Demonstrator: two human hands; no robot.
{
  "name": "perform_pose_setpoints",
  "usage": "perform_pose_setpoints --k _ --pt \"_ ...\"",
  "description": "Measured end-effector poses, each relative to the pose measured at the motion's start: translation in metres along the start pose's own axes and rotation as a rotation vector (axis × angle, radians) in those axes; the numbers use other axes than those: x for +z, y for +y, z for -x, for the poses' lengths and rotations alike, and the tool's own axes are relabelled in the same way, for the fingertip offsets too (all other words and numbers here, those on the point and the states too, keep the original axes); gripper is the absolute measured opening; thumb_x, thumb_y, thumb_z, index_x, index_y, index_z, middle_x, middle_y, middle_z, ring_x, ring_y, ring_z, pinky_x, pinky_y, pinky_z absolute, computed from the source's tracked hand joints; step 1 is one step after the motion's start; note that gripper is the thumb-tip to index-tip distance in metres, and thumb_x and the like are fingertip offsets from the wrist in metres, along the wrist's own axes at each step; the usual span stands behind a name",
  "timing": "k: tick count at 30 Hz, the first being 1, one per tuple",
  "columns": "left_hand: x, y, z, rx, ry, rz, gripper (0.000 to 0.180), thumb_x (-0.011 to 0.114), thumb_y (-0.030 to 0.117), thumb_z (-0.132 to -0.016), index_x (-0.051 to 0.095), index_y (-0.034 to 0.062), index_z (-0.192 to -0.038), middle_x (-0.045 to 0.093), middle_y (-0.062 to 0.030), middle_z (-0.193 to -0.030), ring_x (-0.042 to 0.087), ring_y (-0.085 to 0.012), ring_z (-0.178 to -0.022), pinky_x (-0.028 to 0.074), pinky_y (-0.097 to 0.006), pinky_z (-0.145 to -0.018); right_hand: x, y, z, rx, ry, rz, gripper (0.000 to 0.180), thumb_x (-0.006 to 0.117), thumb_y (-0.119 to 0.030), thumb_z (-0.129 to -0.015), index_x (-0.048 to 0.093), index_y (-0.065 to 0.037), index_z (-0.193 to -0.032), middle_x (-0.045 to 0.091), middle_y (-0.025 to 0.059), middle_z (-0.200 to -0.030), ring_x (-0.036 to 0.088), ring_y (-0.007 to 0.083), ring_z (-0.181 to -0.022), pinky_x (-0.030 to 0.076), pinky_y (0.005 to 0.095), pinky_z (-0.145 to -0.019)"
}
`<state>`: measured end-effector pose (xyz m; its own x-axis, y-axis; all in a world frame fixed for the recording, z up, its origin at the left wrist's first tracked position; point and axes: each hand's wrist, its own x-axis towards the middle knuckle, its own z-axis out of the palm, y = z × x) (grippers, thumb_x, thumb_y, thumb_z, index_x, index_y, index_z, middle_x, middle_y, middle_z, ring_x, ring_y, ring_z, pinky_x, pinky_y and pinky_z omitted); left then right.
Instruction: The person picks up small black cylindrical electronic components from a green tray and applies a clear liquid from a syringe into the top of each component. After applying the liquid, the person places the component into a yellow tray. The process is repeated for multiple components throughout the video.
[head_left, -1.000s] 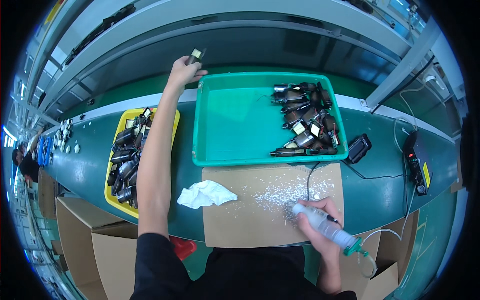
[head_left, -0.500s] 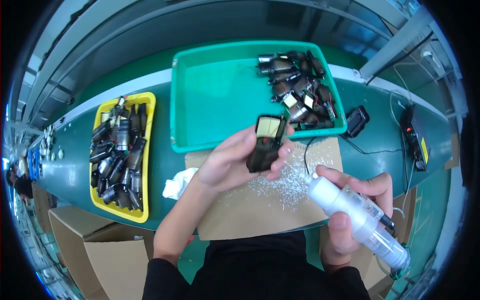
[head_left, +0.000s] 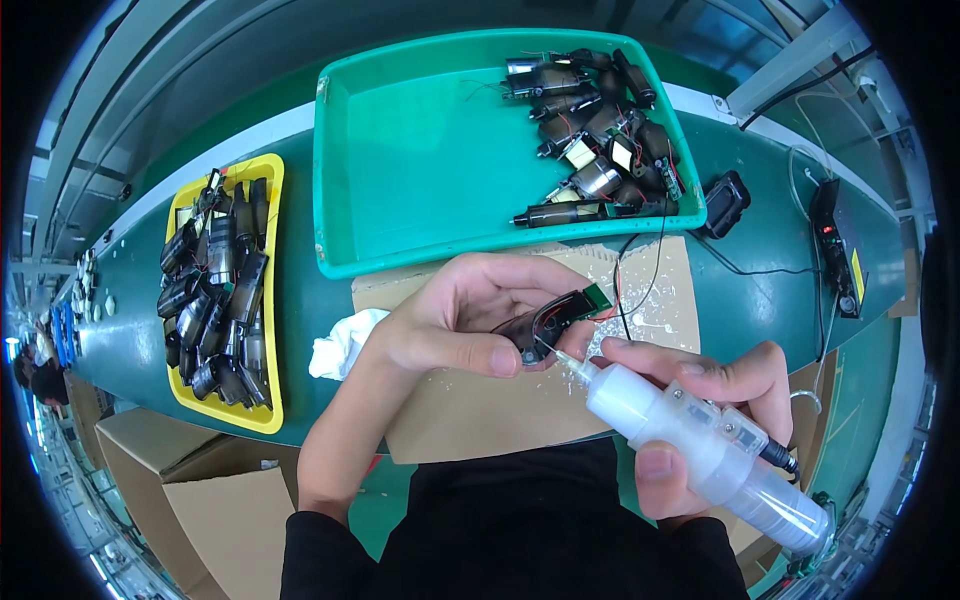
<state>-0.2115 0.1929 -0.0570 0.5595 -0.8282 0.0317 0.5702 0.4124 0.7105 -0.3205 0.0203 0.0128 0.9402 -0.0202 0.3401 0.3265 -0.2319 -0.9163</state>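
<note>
My left hand (head_left: 440, 325) is closed on a dark translucent plastic housing (head_left: 520, 330), held tilted above the cardboard. From the housing's end juts a small green circuit board (head_left: 597, 297) with thin red and black wires. My right hand (head_left: 752, 388) grips a white and clear glue dispensing syringe (head_left: 655, 420) with a small metal bracket and a black cable on its side. Its thin needle tip (head_left: 572, 366) points up-left and meets the near edge of the housing; whether it goes inside I cannot tell.
Similar dark housings fill a yellow tray (head_left: 276, 300) on the left and the right part of a green tray (head_left: 330, 200) behind. White shreds dot the cardboard sheet (head_left: 450, 420). A white cloth (head_left: 343, 345), a black holder (head_left: 722, 203) and a black control box (head_left: 836, 250) lie around.
My left hand has turned the housing, so its wired end faces right. The syringe has come left and its needle now meets the housing. The view has shifted slightly.
</note>
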Motion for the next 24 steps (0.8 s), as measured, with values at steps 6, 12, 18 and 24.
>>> perform_pose_setpoints --k 6,12,18,24 --pt "0.0 0.001 0.0 -0.028 0.023 -0.018 0.069 0.082 0.019 -0.054 0.055 -0.0127 -0.108 0.061 -0.0177 -0.095 0.059 -0.0188 -0.079 0.046 -0.027 -0.072 -0.007 -0.002 -0.003 -0.046 -0.123 0.064 0.047 0.068 -0.021 -0.081 0.03 0.003 -0.097 0.063 0.0308 -0.095 0.067 0.0284 -0.089 0.054 0.0317 -0.077" --pt "-0.006 -0.004 0.0 0.015 -0.059 -0.015 0.067 0.084 0.018 -0.057 0.054 -0.0103 -0.11 0.06 -0.019 -0.096 0.058 -0.0202 -0.077 0.046 -0.029 -0.068 -0.009 -0.008 -0.002 0.008 -0.169 0.084 0.049 0.071 -0.017 -0.079 0.03 0.002 -0.098 0.063 0.0297 -0.097 0.065 0.0289 -0.094 0.053 0.034 -0.081" --pt "-0.007 -0.009 -0.002 0.06 -0.129 0.0 0.061 0.084 0.021 -0.062 0.054 -0.0077 -0.106 0.057 -0.0166 -0.088 0.055 -0.0216 -0.075 0.042 -0.029 -0.06 -0.015 -0.02 -0.004 0.125 -0.275 0.093 0.052 0.072 -0.012 -0.077 0.028 0.0 -0.102 0.061 0.0289 -0.105 0.062 0.0295 -0.103 0.049 0.0368 -0.089" --pt "-0.009 -0.011 -0.002 0.082 -0.139 -0.022 0.059 0.084 0.023 -0.064 0.054 -0.0084 -0.104 0.057 -0.0162 -0.084 0.054 -0.0226 -0.076 0.042 -0.029 -0.058 -0.017 -0.021 -0.005 0.165 -0.303 0.059 0.051 0.071 -0.01 -0.078 0.027 0.0 -0.102 0.06 0.0279 -0.107 0.061 0.0295 -0.105 0.046 0.038 -0.093"
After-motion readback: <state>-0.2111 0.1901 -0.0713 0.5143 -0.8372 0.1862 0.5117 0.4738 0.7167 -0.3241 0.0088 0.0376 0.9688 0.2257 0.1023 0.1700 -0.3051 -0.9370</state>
